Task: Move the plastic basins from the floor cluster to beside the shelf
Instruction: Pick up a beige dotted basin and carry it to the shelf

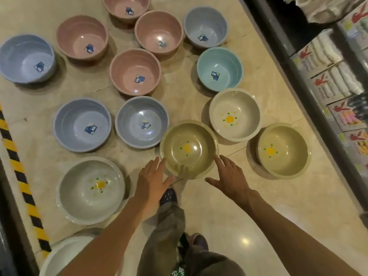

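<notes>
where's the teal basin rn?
Head view, upper right of the floor cluster: the teal basin sits near the shelf, between the blue basin above and the cream flower-print basin below.

Plastic basins upright, scattered on floor, pink, blue, olive, perhaps grey
</notes>
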Tool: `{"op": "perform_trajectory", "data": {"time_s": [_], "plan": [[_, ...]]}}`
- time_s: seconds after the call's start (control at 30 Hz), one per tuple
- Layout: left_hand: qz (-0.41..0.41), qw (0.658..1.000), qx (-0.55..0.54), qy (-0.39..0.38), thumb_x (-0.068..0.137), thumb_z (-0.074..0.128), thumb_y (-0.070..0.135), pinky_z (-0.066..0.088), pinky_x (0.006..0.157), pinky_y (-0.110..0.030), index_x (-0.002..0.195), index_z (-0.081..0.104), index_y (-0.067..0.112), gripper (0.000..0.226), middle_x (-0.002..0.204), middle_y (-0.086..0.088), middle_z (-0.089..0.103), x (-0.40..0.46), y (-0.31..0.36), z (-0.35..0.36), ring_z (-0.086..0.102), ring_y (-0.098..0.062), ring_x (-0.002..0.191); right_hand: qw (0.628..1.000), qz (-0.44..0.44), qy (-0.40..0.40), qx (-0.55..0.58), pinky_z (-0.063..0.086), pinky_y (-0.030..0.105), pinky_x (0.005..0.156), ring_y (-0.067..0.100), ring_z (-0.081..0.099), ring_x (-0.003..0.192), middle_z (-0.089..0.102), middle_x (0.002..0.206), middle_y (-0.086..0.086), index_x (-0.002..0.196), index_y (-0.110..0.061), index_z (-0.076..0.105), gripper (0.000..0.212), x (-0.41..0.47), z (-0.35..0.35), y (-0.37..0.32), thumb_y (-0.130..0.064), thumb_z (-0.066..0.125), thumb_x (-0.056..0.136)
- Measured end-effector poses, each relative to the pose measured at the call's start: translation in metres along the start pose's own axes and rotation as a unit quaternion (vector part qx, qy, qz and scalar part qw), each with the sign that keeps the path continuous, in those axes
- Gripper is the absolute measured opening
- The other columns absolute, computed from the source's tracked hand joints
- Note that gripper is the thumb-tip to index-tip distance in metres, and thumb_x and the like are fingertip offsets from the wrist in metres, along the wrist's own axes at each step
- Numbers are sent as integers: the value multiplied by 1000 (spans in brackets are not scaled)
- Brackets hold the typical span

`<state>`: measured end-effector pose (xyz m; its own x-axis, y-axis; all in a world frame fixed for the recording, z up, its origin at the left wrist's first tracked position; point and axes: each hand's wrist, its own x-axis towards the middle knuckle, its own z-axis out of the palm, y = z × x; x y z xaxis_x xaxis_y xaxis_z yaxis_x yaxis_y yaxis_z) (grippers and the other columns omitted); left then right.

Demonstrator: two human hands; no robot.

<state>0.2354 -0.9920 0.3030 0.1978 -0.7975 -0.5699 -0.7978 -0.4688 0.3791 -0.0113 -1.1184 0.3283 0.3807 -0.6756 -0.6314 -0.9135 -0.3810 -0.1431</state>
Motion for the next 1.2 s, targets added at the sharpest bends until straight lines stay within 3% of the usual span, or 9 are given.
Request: {"op": "perform_trajectory", "data": {"time_s": [0.07, 0.17, 0.3, 0.47, 0.57, 0.77, 0.9, 0.97, 1.2], "plan": [[-6, 1000, -19, 20, 92, 38, 72, 40, 114, -47, 156, 40, 13, 87, 157, -17, 45, 26, -5, 7, 43, -35, 145, 1000, 8, -9, 15, 39, 51, 117, 34, 35, 153, 32, 168, 12, 166, -22, 20, 96, 29, 3, 6, -65, 64, 93], [-42, 997, -62, -1, 99, 56, 53, 38, 117, -47, 160, 32, 20, 73, 161, -12, 39, 61, -11, 24, 37, -32, 147, 997, 37, -10, 65, 49, 52, 105, 34, 48, 142, 42, 162, 10, 164, -23, 25, 96, 72, 18, 19, -67, 66, 90], [-85, 988, -129, -11, 99, 57, 51, 46, 110, -51, 158, 28, 28, 70, 151, -5, 48, 107, -31, 57, 47, -27, 137, 989, 73, -39, 126, 52, 56, 98, 41, 51, 136, 45, 157, 16, 166, -23, 22, 98, 127, 52, 40, -65, 67, 90], [-158, 974, -158, -28, 98, 58, 50, 43, 112, -54, 160, 25, 26, 74, 158, -9, 40, 160, -60, 113, 42, -34, 142, 976, 96, -68, 185, 47, 57, 104, 44, 48, 137, 45, 154, 22, 165, -20, 20, 102, 197, 101, 71, -55, 77, 88], [-168, 971, -170, -16, 97, 61, 45, 48, 104, -54, 157, 30, 24, 71, 147, -11, 47, 188, -73, 145, 49, -34, 133, 968, 118, -63, 213, 46, 54, 107, 41, 49, 137, 44, 153, 21, 165, -18, 21, 102, 233, 128, 88, -46, 81, 87], [-214, 955, -204, 17, 98, 63, 34, 50, 93, -59, 161, 15, 15, 81, 150, -19, 37, 238, -84, 206, 54, -45, 122, 943, 186, -31, 274, 52, 56, 102, 42, 59, 124, 57, 138, 19, 154, -6, 33, 81, 291, 179, 119, -31, 78, 92], [-217, 938, -266, 43, 93, 64, 31, 51, 93, -56, 162, 6, 15, 91, 138, -21, 50, 249, -84, 219, 55, -43, 116, 945, 197, -3, 260, 56, 50, 87, 39, 67, 102, 67, 116, 14, 143, -6, 43, 47, 306, 189, 126, -25, 57, 103], [-207, 934, -284, 60, 88, 63, 38, 54, 90, -58, 161, 9, 17, 93, 132, -18, 54, 245, -87, 220, 59, -39, 111, 948, 197, 9, 250, 57, 55, 90, 42, 69, 103, 70, 121, 17, 144, -10, 43, 46, 303, 183, 127, -27, 53, 102], [-203, 929, -298, 78, 95, 67, 25, 52, 95, -56, 162, 9, 21, 89, 136, -17, 49, 191, -77, 176, 57, -36, 115, 960, 124, 9, 249, 60, 59, 89, 39, 68, 105, 68, 127, 14, 148, -16, 41, 56, 255, 124, 108, -17, 60, 96]]}}
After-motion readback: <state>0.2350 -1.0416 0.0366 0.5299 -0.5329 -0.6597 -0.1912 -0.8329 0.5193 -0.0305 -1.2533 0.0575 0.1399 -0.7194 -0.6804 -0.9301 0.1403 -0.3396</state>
